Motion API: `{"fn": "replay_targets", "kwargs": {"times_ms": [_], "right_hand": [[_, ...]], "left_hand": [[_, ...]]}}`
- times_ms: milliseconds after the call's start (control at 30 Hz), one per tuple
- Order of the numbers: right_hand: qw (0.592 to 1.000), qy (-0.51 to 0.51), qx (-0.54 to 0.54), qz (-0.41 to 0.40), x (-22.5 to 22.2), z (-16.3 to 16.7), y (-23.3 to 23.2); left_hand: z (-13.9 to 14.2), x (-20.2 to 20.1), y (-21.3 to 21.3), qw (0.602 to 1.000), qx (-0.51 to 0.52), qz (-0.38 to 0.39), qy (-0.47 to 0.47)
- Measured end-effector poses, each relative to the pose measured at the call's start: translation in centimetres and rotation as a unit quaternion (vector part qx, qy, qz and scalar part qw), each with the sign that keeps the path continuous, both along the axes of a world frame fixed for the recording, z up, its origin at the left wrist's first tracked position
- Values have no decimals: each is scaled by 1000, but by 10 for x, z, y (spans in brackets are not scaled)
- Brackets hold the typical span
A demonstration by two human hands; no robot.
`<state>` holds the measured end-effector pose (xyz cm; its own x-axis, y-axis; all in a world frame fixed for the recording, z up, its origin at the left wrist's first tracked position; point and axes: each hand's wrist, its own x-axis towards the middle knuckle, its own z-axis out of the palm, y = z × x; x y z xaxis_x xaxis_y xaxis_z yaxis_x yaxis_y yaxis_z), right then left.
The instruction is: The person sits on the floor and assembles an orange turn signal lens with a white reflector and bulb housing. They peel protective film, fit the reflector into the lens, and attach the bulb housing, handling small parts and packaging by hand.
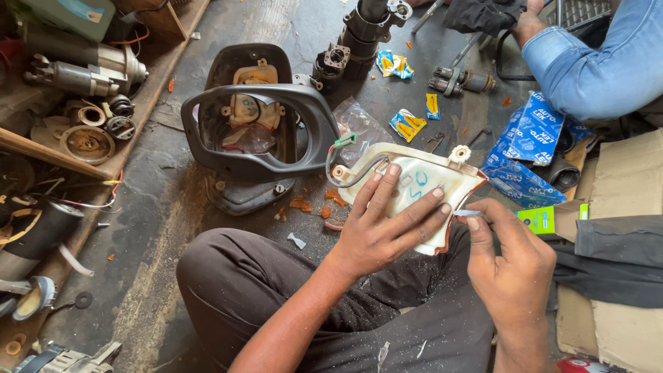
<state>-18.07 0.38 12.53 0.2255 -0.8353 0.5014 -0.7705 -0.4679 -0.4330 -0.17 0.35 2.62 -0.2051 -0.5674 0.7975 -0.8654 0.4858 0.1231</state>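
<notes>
Left hand [387,224] lying flat, fingers spread, pressing down on white plastic mirror backing plate [414,181] resting on person's knee; right hand [511,266] pinching small thin tool [467,213], tip touching plate's right orange-rimmed edge. Grey wire with green connector [344,141] running off plate's left end. Black mirror housing frame [252,131] sitting on floor just left of plate, orange plastic bits [312,204] scattered between. Blue packets [526,148] lying right of plate. Other person's blue sleeve [601,65] showing top right. Motor parts [86,69] piling on wooden shelf far left
</notes>
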Motion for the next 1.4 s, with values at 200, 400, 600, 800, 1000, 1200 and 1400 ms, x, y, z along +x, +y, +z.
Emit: {"fn": "replay_targets", "kwargs": {"times_ms": [200, 400, 600, 800, 1000, 1200, 1400], "right_hand": [[1000, -18, -15, -2, 3, 0, -4], [999, -22, -25, -1, 3, -2, -6], [999, -31, -30, -2, 3, -5, -7], [998, -18, -62, -10, -1, -6, -14], [997, -10, -77, -8, -5, -6, -18], [996, 4, -84, -15, -9, -5, -23], [997, -1, -78, -25, -13, -5, -26]], "left_hand": [[3, 2, 1, 1000, -3, 2, -10], [3, 0, -1, 1000, -14, 14, -6], [4, -1, -1, 1000, -3, 8, 8], [6, -2, 0, 1000, -7, -2, 9], [6, -5, -1, 1000, -3, -10, 15], [4, -8, -1, 1000, 2, -14, 16], [3, -9, -1, 999, 13, -34, 26]]}}
